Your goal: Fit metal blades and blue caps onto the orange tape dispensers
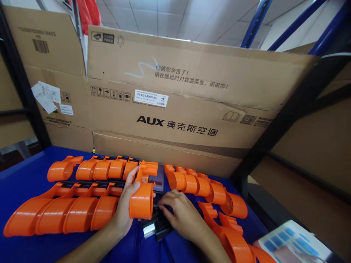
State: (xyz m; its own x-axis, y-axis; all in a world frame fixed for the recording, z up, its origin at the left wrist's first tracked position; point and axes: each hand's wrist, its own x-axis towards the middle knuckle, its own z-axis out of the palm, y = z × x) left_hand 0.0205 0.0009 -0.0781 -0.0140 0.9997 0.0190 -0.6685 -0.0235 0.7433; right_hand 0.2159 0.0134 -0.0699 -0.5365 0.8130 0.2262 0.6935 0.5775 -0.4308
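Note:
My left hand (pixel 124 204) is closed around an orange plastic tape-dispenser shell (pixel 142 199), held upright over the blue table (pixel 24 182). My right hand (pixel 179 212) rests just right of it, fingers curled onto a small black part (pixel 157 223) lying on the table. What the fingertips pinch is hidden. A dark flat piece (pixel 156 180) lies just behind the held shell.
Rows of orange shells lie on the left (pixel 71 212), at the back (pixel 106 168) and on the right (pixel 208 188). A large AUX cardboard box (pixel 192 109) walls the back. A black rack post (pixel 276 124) and a printed sheet (pixel 293 244) are on the right.

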